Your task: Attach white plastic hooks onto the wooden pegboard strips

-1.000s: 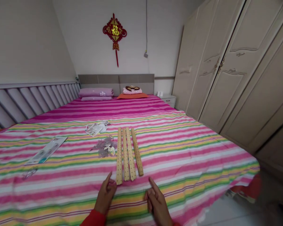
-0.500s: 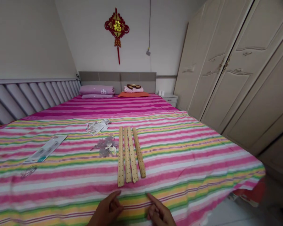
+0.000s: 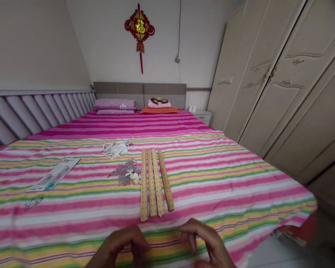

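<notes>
Several long wooden slats [image 3: 153,182] with rows of small holes lie side by side on the striped bedspread [image 3: 226,178], running away from me. My left hand [image 3: 123,245] and my right hand [image 3: 205,240] hover low at the near edge of the bed, just short of the slats' near ends. Both hands hold nothing; the fingers are loosely curled and hang downward, apart from each other. Left of the slats sits a small pile of grey plastic bags with small parts [image 3: 126,173].
A crumpled clear packet [image 3: 114,149] and a flat printed card [image 3: 54,178] lie on the bed's left side. Pillows [image 3: 115,106] rest at the headboard. A tall cream wardrobe [image 3: 284,82] lines the right wall; a padded panel [image 3: 36,111] runs along the left.
Both hands have drawn back from the slats' near ends toward me and lifted, fingers now curling downward. The view has tilted slightly upward.
</notes>
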Tool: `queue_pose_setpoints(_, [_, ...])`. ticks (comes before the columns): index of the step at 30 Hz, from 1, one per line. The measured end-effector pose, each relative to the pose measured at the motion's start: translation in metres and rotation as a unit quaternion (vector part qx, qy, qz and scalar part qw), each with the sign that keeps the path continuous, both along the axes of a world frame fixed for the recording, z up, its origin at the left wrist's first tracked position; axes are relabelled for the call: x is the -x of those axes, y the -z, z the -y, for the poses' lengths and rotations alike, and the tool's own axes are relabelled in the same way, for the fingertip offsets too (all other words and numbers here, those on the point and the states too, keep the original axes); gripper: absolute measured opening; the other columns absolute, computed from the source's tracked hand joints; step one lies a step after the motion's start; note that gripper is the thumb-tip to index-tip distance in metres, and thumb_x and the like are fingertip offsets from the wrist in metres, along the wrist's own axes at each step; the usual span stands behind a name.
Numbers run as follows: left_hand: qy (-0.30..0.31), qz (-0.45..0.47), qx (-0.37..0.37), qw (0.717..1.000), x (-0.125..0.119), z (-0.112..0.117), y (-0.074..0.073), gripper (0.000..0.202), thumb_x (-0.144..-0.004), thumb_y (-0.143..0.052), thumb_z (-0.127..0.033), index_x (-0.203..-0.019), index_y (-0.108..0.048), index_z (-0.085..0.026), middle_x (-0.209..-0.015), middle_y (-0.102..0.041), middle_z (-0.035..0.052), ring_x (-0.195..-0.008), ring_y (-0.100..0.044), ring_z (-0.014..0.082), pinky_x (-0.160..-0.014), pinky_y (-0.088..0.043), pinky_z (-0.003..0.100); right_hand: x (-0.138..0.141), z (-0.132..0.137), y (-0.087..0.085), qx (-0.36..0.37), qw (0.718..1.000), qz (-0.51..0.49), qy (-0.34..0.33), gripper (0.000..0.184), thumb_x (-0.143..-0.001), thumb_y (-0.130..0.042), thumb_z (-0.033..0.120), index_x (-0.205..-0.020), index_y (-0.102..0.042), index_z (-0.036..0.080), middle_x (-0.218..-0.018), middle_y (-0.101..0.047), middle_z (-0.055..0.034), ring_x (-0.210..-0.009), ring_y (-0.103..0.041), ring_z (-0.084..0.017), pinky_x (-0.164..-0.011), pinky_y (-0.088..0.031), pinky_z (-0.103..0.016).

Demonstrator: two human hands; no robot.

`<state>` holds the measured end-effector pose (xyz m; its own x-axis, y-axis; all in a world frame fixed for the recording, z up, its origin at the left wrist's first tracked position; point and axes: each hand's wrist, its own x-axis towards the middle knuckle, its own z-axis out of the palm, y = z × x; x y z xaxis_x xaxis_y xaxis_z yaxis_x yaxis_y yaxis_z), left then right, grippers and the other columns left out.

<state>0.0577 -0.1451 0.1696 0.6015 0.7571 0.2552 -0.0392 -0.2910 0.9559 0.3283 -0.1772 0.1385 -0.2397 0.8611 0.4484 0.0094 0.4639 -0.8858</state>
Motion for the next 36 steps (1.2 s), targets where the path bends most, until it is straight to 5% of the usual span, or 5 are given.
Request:
queue_pose_setpoints(5, [-0.186, 0.038, -0.105, 0.976, -0.003, -0.017, -0.038, 0.089, -0.054, -0.021, -0.092, -0.063, -0.067, -0.017, -0.049, -0.053, 0.0052, -0.044, -0.045, 0.0142, -0.042, -0.036, 0.027, -0.004, -0.017, -0.049, -0.089, 0.988, -0.112, 0.065, 0.070, -0.068, -0.042, 0.081, -0.085, -0.069, 0.018, -0.059, -0.054, -0.0033, -0.054, -0.047, -0.017, -0.052, -0.037, -0.030])
queue_pose_setpoints(10, [-0.382, -0.043, -0.047, 0.922, -0.008, -0.029, -0.033, 0.087, -0.061, 0.005, -0.085, -0.050, -0.051, -0.019, -0.043, -0.038, 0.0005, -0.042, -0.034, 0.0124, -0.041, -0.028, 0.027, -0.002, -0.036, -0.072, -0.048, 0.969, -0.181, 0.159, 0.072, -0.074, -0.023, 0.082, -0.055, -0.055, 0.020, -0.046, -0.031, 0.0036, -0.046, -0.029, -0.012, -0.046, -0.025, -0.027])
queue_pose_setpoints(21, [-0.461, -0.147, 0.032, 0.875, 0.003, -0.085, 0.040, 0.066, -0.084, -0.013, -0.068, -0.042, -0.036, -0.022, -0.041, -0.032, -0.0010, -0.045, -0.034, 0.0146, -0.048, -0.025, 0.027, 0.001, -0.102, 0.018, 0.265, 0.920, -0.104, 0.268, 0.068, -0.078, -0.021, 0.078, -0.041, -0.032, 0.022, -0.035, -0.022, 0.0071, -0.035, -0.019, -0.008, -0.039, -0.013, -0.026])
queue_pose_setpoints(28, [-0.453, -0.180, 0.033, 0.872, 0.007, -0.096, 0.050, 0.060, -0.088, -0.020, -0.058, -0.045, -0.040, -0.022, -0.044, -0.041, -0.0001, -0.049, -0.043, 0.0159, -0.052, -0.031, 0.027, 0.002, -0.106, 0.025, 0.267, 0.925, -0.103, 0.251, 0.067, -0.078, -0.024, 0.077, -0.041, -0.033, 0.022, -0.035, -0.022, 0.0076, -0.034, -0.019, -0.007, -0.038, -0.014, -0.024])
queue_pose_setpoints(36, [-0.406, -0.305, -0.246, 0.826, 0.000, -0.149, 0.066, 0.028, -0.076, -0.045, -0.016, -0.096, -0.065, -0.017, -0.097, -0.063, 0.0076, -0.096, -0.055, 0.0217, -0.086, -0.041, 0.033, 0.011, -0.097, 0.029, 0.273, 0.930, -0.101, 0.223, 0.066, -0.078, -0.027, 0.077, -0.043, -0.034, 0.022, -0.036, -0.022, 0.0075, -0.035, -0.021, -0.008, -0.039, -0.015, -0.025])
